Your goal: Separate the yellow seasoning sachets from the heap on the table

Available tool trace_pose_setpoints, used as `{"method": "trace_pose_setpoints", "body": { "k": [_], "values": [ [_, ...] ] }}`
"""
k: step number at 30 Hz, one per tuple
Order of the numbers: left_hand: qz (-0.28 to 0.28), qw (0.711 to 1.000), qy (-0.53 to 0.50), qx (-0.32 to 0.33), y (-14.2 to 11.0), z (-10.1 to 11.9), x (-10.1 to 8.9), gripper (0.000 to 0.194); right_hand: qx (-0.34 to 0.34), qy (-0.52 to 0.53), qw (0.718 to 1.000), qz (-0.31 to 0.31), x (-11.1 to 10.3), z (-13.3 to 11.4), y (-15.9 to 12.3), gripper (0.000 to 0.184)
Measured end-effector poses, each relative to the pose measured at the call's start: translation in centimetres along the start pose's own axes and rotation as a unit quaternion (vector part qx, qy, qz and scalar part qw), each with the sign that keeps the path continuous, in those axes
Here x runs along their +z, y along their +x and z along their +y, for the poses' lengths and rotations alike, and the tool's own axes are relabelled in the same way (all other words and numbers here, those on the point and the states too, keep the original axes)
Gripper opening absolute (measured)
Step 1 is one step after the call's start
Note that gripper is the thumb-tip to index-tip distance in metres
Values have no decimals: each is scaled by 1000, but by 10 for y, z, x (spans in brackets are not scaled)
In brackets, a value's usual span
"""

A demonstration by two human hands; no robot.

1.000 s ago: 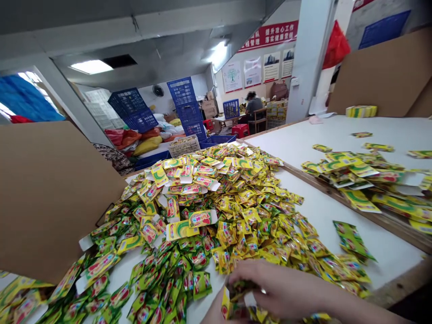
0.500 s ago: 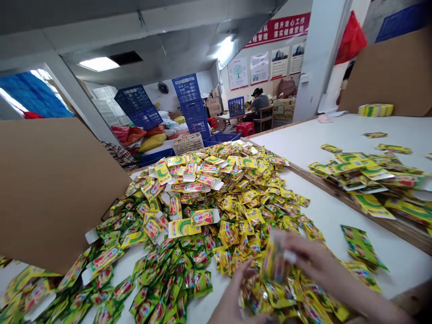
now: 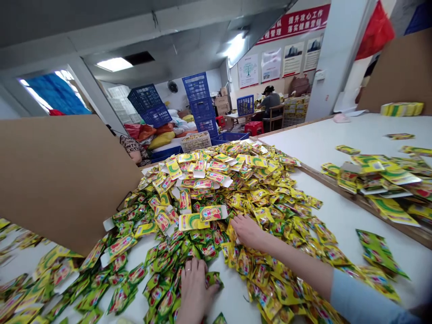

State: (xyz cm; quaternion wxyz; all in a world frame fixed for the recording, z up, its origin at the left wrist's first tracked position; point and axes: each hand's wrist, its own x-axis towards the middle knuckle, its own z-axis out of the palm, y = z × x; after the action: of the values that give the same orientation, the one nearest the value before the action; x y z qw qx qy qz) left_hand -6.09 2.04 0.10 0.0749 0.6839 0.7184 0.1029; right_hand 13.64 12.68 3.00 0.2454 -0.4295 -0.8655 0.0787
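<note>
Nearest, the left hand [image 3: 195, 288] lies over green packets [image 3: 165, 299] on the white tabletop [image 3: 233, 288]. Its fingers bend down onto the packets, a ring shows on one finger, and the thumb is spread beside a packet at the right. Whether the grip is closed on anything cannot be told.

A little farther and to the right, the right hand [image 3: 248, 231] reaches into the near side of the heap, with a light blue sleeve [image 3: 364, 292] on its forearm. Its fingers curl down at yellow packets [image 3: 270, 283]; the fingertips are partly hidden, so a firm hold cannot be confirmed. No carton is seen in either hand.

The step in hand is judged to be picking at loose packets, one hand to each colour. Any lift from this position calls for fingers closing on the chosen packet, clear of overlapping neighbours.

Beyond the hands, small printed cartons [image 3: 213, 213] lie atop the heap, some with white flaps extended. A large cardboard sheet [image 3: 60, 180] leans at the left. At the right, past a wooden strip [image 3: 317, 178], lies a pile of yellow cartons [image 3: 401, 173].

Farther off stand stacked blue crates [image 3: 202, 105] and a red stool [image 3: 254, 128], near a seated co-worker [image 3: 271, 105]. A red banner [image 3: 303, 20] hangs on the far wall.
</note>
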Motion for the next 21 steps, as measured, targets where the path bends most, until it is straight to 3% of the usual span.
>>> {"method": "trace_pose_setpoints", "body": {
  "k": [3, 6, 10, 14, 17, 19, 21],
  "values": [
    [-5, 998, -68, 3, -3, -3, -7, 12, 17, 36, 999, -13, 2, 14, 0, 22],
    [-27, 975, -219, -26, -2, 0, -8, 26, 42, 85, 995, -1, -12, 21, -6, 19],
    [-74, 859, -501, -73, 5, 15, -1, 50, 62, 181, 982, 5, -26, -2, -21, 7],
    [-113, 800, -582, -91, 8, 27, 0, 65, 84, 315, 944, -49, -26, -30, -37, 12],
    [-125, 804, -577, -71, 2, 36, -6, 60, 113, 368, 920, -77, -22, -37, -44, 16],
    [-89, 841, -533, -20, -5, 44, -10, 48, 116, 395, 906, -97, -21, -36, -49, 26],
    [-30, 877, -479, 40, -10, 52, -14, 39, 127, 465, 862, -157, -19, -32, -54, 33]
  ]
}}
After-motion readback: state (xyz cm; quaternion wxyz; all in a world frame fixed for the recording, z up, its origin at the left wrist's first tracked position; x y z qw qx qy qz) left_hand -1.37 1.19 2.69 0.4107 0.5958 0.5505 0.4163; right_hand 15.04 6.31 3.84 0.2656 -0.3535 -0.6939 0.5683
